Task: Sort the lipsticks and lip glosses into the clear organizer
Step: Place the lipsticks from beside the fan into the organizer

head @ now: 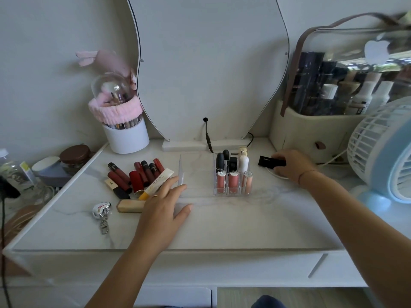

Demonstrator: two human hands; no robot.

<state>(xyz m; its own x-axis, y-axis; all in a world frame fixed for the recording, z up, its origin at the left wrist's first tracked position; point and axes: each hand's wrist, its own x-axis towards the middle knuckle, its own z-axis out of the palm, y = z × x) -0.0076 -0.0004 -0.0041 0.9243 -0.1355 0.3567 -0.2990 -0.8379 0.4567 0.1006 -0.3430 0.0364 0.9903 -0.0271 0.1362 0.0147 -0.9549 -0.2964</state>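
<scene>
At right rear of the white marble-look tabletop (222, 223), right hand (293, 165) closed around one end of a black rectangular lipstick case (270, 162), case lying flat, pointing left toward the clear organizer (231, 187). Left hand (164, 203) flat on the table, palm down, fingers spread and holding nothing; fingertips touch a clear acrylic piece (181, 172) just left of the organizer, its exact shape hard to read. Organizer holds, front row, three pink lip glosses (233, 181) upright in separate slots; behind them two black bullet lipsticks (220, 162), a dark square tube and a white tube (244, 163). Left of the left hand, a loose pile: several dark red lip glosses and lipsticks (140, 174), a clear tube with yellow cap (155, 184), a beige square case (131, 206) partly under the hand. Silver heart keychain (101, 211) sits near the front left. Behind, a white brush holder (126, 136), curved mirror (211, 63), cosmetic box (311, 130), blue fan (382, 152).
</scene>
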